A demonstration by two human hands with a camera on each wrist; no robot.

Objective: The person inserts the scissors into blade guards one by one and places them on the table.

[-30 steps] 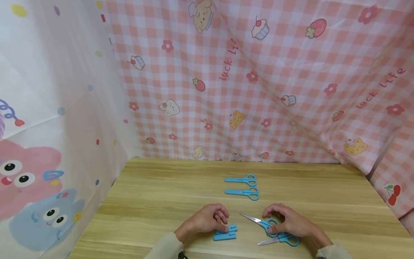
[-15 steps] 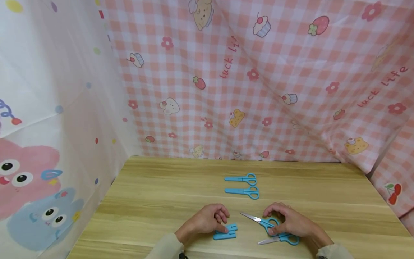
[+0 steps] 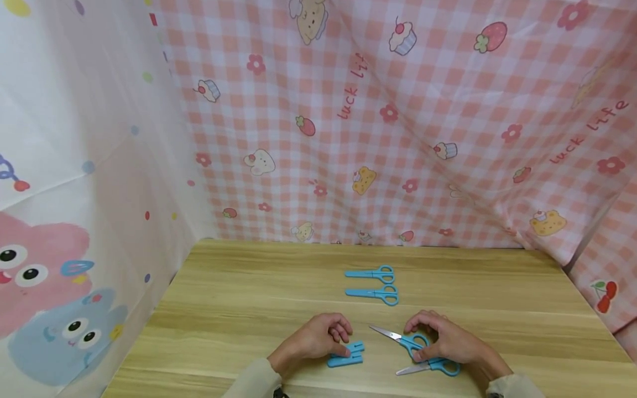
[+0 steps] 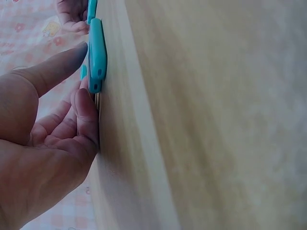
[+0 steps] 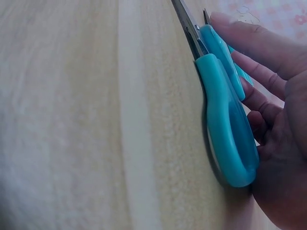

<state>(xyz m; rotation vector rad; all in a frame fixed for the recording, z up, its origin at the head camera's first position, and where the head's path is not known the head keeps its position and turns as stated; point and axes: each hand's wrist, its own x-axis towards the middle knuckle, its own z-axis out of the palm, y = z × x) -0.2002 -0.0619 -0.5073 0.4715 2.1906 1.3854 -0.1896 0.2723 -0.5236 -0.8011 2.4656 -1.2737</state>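
Left hand (image 3: 318, 336): As I compare the head view with the one from a second ago, this hand stays in the same pose, its thumb laid on the far sheath (image 3: 356, 347) and its other fingers loosely bent, a gap between thumb and fingers.
Near sheath (image 3: 343, 361): I see it lying alongside the far sheath on the wooden tabletop (image 3: 239, 309), both blue, both in the places they had then.
Right hand (image 3: 445, 338): also unchanged; thumb and index arch widely apart over the far bare scissors (image 3: 407, 342), the thumb touching the blue handle; how firmly, I cannot tell.
Near bare scissors (image 3: 434, 364): they lie just below the far bare scissors, blades of both pointing left, the tips apart from the sheaths; whether the two handles touch, I cannot tell.
Far sheathed scissors (image 3: 368, 274): well beyond the hands, parallel to the near sheathed scissors (image 3: 372, 293), handles to the right; I find neither pair moved.
Head view: here is the one change I notice, a slight tilt that sets the tabletop's back edge and the pink gingham cloth (image 3: 283, 110) a little higher than a second ago.
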